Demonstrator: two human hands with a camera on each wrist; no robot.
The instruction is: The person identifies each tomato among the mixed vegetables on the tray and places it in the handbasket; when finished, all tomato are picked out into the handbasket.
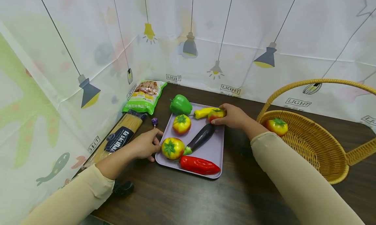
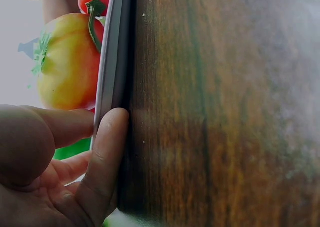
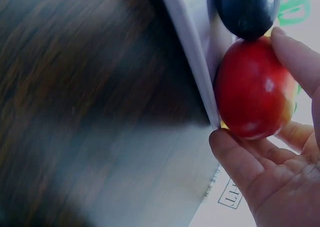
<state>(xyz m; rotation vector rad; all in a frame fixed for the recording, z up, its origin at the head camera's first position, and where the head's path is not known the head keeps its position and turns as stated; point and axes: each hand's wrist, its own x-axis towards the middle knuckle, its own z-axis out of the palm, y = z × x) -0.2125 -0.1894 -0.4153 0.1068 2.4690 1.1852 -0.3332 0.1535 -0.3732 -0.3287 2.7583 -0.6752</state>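
Observation:
My right hand (image 1: 233, 118) grips a yellow-and-red tomato (image 1: 215, 116) at the back right corner of a pale purple tray (image 1: 218, 153). In the right wrist view the tomato's red underside (image 3: 255, 89) lies between thumb and fingers, touching a dark eggplant (image 3: 248, 9). My left hand (image 1: 146, 145) pinches the tray's left rim (image 2: 111, 62), one finger outside it. Beside that hand sits another tomato (image 1: 172, 148), with a third (image 1: 181, 124) behind it. The tray also bears a green bell pepper (image 1: 180, 104), a yellow pepper (image 1: 202, 113) and a long red pepper (image 1: 199, 165).
At the right stands a wicker basket (image 1: 315, 130) with a tall handle and a tomato (image 1: 276, 126) inside. A spaghetti pack (image 1: 121, 133), a green-and-white food bag (image 1: 145, 96) and a purple lollipop (image 1: 154, 121) lie left of the tray. Printed cloth walls border the table.

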